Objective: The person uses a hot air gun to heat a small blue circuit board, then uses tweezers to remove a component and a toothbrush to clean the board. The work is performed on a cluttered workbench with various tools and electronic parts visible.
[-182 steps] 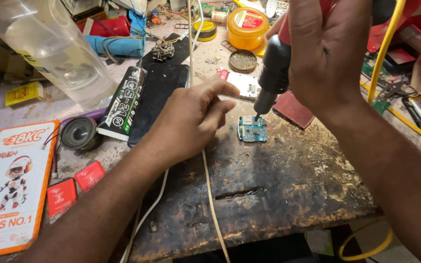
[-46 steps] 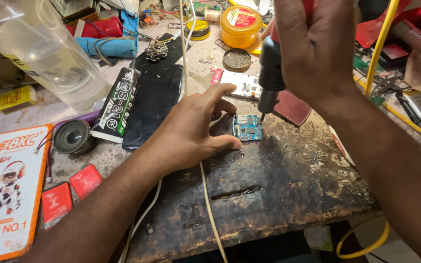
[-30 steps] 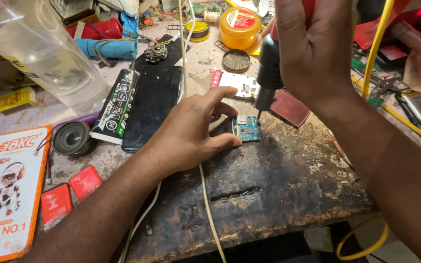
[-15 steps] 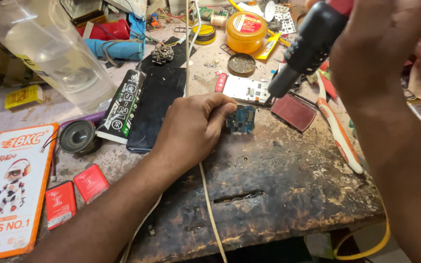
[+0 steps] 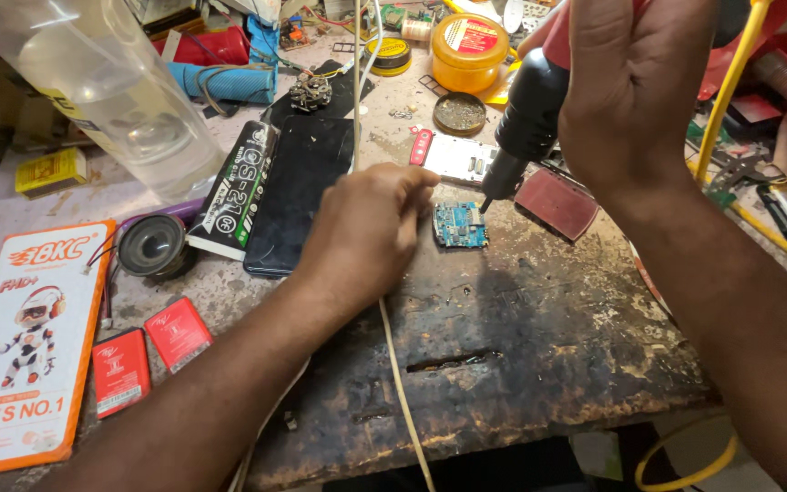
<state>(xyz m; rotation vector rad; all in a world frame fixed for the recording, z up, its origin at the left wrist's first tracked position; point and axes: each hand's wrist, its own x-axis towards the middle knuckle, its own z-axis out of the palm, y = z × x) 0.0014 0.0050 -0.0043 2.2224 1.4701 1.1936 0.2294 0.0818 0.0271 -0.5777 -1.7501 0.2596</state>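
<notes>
Orange packaging (image 5: 25, 346) lies at the far left of the scarred, blackened workbench (image 5: 521, 364), near a clear plastic bottle (image 5: 102, 91) and a black phone (image 5: 298, 191). Left hand (image 5: 366, 232), fingers curled together, rests just beside the small blue circuit board (image 5: 460, 225). Right hand (image 5: 635, 87) is wrapped tight round a black hot-air tool (image 5: 526, 118), its nozzle tilted down over the board's upper right corner.

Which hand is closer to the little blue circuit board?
Left. The left hand rests on the bench right beside the little blue circuit board, fingertips at its edge. The right hand is up above it, holding a black tool whose tip points at the board.
</notes>
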